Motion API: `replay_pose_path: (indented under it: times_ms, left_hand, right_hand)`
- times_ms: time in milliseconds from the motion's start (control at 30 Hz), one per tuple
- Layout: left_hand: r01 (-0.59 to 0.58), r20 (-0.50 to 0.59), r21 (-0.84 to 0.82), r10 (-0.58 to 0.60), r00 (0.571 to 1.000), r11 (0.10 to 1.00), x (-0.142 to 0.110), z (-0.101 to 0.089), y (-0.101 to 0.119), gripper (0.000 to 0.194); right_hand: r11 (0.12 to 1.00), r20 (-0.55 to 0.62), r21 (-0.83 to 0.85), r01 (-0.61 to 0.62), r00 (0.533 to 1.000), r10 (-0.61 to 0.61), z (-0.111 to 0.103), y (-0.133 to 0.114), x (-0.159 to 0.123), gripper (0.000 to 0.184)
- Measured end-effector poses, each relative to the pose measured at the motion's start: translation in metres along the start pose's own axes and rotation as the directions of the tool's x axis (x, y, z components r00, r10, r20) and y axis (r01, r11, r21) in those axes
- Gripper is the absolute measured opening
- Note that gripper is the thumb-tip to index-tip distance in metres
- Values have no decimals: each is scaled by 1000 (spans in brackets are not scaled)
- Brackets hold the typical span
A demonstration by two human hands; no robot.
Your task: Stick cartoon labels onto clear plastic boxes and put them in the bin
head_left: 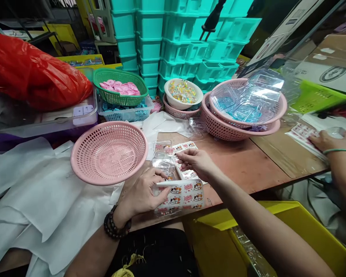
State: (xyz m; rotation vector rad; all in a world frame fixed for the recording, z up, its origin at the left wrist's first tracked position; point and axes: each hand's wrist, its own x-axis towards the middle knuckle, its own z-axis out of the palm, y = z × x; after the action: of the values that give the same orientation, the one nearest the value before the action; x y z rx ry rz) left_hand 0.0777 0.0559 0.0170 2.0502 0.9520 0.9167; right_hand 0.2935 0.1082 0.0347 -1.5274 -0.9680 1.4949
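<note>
My left hand [141,191], with a dark bead bracelet at the wrist, grips the curled edge of a sticker sheet [187,195] printed with cartoon cats and pink lettering. Its fingers also reach over a small clear plastic box [163,162] that lies open just beyond. My right hand [196,162] is held over the box's right side, thumb and forefinger pinched together. Something small and pinkish shows near those fingertips, too small to make out. More cat sticker sheets [187,146] lie flat beneath the right hand.
An oval pink basket [109,178] stands at left beside white backing papers [46,184]. Behind are a green basket [120,100] of pink pieces, a white bowl [183,103] and pink baskets [227,130] of clear boxes. A co-worker's hands [324,141] are at right. A yellow bin [308,227] sits below.
</note>
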Motion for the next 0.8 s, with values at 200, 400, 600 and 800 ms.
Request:
replay_pose_path:
  times_ms: [200,400,600,800]
  left_hand:
    - [-13,23,-1,13,1000,1000,9,-3,-7,3]
    - [-13,38,-29,14,999,1000,11,1,-17,4]
    - [-36,31,16,35,999,999,15,3,-18,6]
    - [-26,24,25,25,999,999,15,8,-21,5]
  right_hand:
    - [963,74,-37,-266,961,268,5,4,36,22]
    - [944,99,-51,-327,939,330,5,1,44,23]
    - [937,84,-57,-346,933,350,6,3,48,21]
    - [936,87,-42,-348,932,351,5,6,48,19]
